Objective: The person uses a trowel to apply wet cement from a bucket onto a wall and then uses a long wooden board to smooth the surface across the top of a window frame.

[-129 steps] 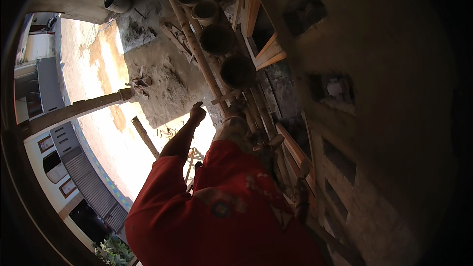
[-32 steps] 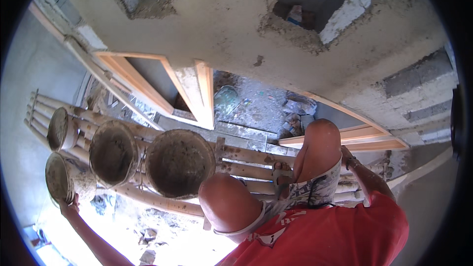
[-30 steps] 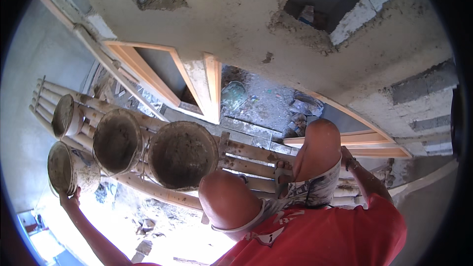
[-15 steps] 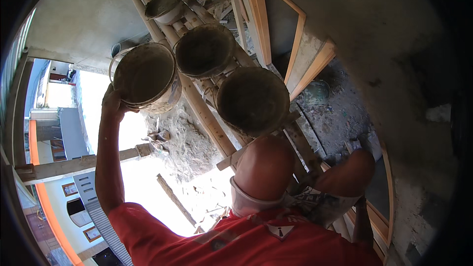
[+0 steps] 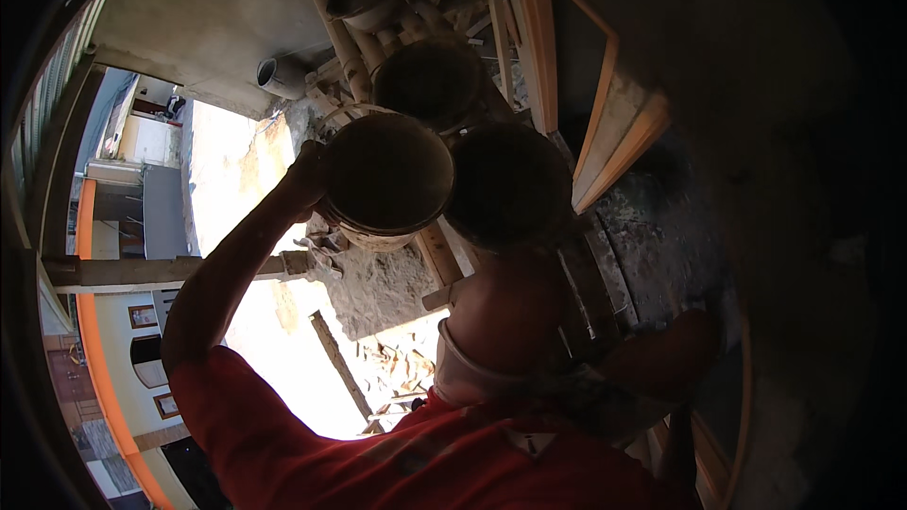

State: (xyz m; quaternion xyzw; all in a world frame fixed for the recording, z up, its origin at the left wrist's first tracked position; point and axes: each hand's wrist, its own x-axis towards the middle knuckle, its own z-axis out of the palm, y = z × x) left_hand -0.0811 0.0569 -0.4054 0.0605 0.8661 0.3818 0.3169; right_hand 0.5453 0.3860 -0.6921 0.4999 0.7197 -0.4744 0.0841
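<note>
My left hand (image 5: 310, 178) is closed on the rim of a round, dirt-crusted bucket (image 5: 389, 175), tilted so its dark inside faces me. A thin handle (image 5: 348, 111) stands up at its far side. To its right, beside my bent knee (image 5: 505, 307), sits a second bucket (image 5: 510, 187). Another dark bucket (image 5: 427, 83) stands behind these two, and a smaller one (image 5: 367, 2) is farther back on the poles. The buckets' contents are too dark to make out. My right arm (image 5: 676, 449) hangs low beside my right leg; its fingers are hidden in shadow.
Round wooden poles (image 5: 342, 42) form a raised platform under the buckets. Wooden frames (image 5: 539, 47) lean at the right. Below lie a sand heap (image 5: 378, 288) and rubble. A pail (image 5: 282, 77) rests by the far wall, and a beam (image 5: 170, 272) crosses at left.
My left hand has brought the held bucket rightward and nearer, so it now overlaps the edge of the bucket by my knee. The whole view has shifted slightly and darkened.
</note>
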